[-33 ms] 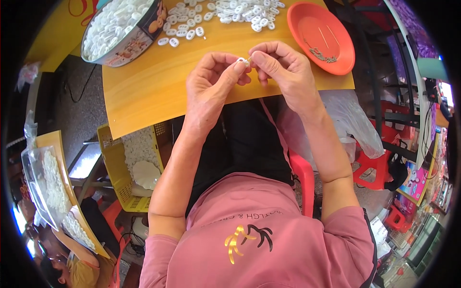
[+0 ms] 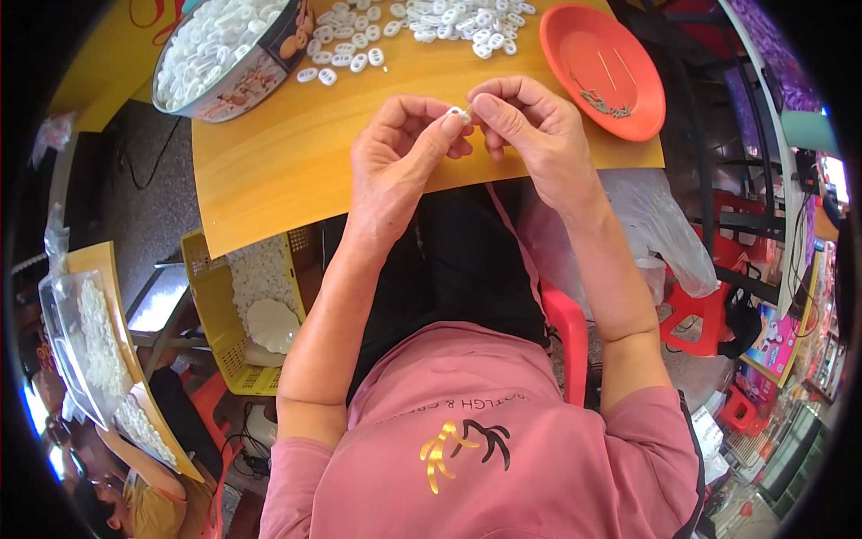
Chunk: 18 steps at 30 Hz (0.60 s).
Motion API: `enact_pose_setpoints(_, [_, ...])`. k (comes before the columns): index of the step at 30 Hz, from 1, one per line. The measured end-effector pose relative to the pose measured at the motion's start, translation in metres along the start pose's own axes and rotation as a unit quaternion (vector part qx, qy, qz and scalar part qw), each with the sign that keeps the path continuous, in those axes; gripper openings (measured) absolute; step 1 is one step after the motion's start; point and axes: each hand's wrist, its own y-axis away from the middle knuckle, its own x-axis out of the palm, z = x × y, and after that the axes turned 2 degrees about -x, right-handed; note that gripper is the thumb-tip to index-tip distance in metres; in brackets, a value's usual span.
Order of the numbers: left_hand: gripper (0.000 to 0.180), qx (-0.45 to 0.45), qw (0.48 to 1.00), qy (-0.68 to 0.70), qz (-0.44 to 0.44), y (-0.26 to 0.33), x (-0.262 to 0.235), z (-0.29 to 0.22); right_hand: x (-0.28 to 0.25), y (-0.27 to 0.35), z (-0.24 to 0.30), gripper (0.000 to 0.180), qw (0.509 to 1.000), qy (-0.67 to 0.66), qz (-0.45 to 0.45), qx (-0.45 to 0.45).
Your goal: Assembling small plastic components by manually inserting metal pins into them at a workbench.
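Above the table's near edge, my left hand pinches a small white plastic piece between thumb and fingertips. My right hand meets it from the other side, its thumb and forefinger closed on a thin brass-coloured piece, mostly hidden. Beyond the hands lie many loose white oval pieces with two holes. A decorated tin heaped with similar white pieces stands at the far left. To the right, an orange-red oval plate holds small brownish metal pieces and two thin sticks.
The wooden tabletop ends just before my lap. Below its left side stands a yellow plastic crate with white pieces. A clear plastic bag hangs at the right. Another person sits at lower left beside a board of white pieces.
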Motion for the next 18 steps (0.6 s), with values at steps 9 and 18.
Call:
enact_pose_setpoints(9, [0.019, 0.005, 1.000, -0.021, 0.006, -0.0001, -0.0023, 0.0006, 0.0035, 0.0001, -0.0040, 0.021, 1.000, 0.008, -0.017, -0.013])
enact_pose_setpoints(18, [0.018, 0.006, 1.000, -0.022, 0.004, 0.0003, -0.0029, 0.0017, 0.0069, 0.0020, -0.0005, 0.019, 0.991, 0.116, -0.017, -0.063])
